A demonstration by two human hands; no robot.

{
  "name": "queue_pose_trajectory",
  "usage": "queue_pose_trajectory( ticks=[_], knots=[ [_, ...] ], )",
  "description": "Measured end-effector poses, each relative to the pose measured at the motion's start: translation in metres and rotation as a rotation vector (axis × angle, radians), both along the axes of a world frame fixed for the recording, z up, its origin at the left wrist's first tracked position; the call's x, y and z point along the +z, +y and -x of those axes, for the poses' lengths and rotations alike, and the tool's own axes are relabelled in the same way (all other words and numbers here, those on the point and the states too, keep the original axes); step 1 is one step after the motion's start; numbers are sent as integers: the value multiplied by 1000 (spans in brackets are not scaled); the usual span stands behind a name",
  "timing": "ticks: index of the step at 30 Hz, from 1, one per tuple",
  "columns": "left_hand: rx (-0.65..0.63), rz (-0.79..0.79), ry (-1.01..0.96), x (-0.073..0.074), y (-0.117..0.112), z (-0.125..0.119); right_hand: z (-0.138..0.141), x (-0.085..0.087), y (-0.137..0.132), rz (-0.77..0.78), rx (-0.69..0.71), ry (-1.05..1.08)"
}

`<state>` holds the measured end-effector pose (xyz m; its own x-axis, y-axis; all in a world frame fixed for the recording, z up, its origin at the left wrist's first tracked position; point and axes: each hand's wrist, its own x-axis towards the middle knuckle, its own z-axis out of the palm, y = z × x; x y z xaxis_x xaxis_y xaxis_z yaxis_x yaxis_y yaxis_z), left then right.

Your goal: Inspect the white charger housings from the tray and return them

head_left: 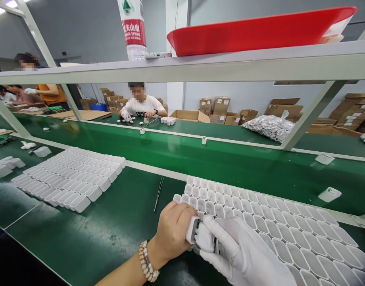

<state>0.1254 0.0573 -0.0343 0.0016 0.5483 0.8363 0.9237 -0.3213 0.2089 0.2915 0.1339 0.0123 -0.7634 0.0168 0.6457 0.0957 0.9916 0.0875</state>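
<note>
My left hand, bare and with a bead bracelet at the wrist, is closed around a small white plastic casing. Against its open side, my right hand in a white glove pinches a white insert with bits of green circuit board and dark parts showing. Gloved fingers hide much of the insert, so I cannot tell how deep it sits. Just beyond and to the right, rows of open white casings stand close together on the green bench. A pair of metal tweezers lies left of them.
Another block of white casings fills the left bench. Beyond runs a green conveyor belt carrying a few white pieces. Overhead, a shelf bears a red tray and a water bottle. Across the belt a co-worker handles small parts.
</note>
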Motion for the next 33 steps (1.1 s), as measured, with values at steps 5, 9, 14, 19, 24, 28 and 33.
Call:
queue_pose_trajectory(
  ticks=[5,9,14,19,24,28,33],
  knots=[
    [3,-10,4,-1,0,-1,-3,-4,-2,-18,-43,-5],
    [4,-11,20,-3,1,-1,-3,-6,-2,38,-63,-56],
    [4,-6,25,-4,1,-2,1,-4,0,205,10,-95],
    [4,10,5,-5,1,-1,8,0,3,397,89,-182],
    [-6,18,-6,-7,-1,-1,6,-16,5,632,134,-206],
    [-31,36,-50,-7,-4,-1,4,-38,6,972,10,-108],
    [-95,73,-135,-5,-7,-2,9,-31,8,1611,150,-234]
  ],
)
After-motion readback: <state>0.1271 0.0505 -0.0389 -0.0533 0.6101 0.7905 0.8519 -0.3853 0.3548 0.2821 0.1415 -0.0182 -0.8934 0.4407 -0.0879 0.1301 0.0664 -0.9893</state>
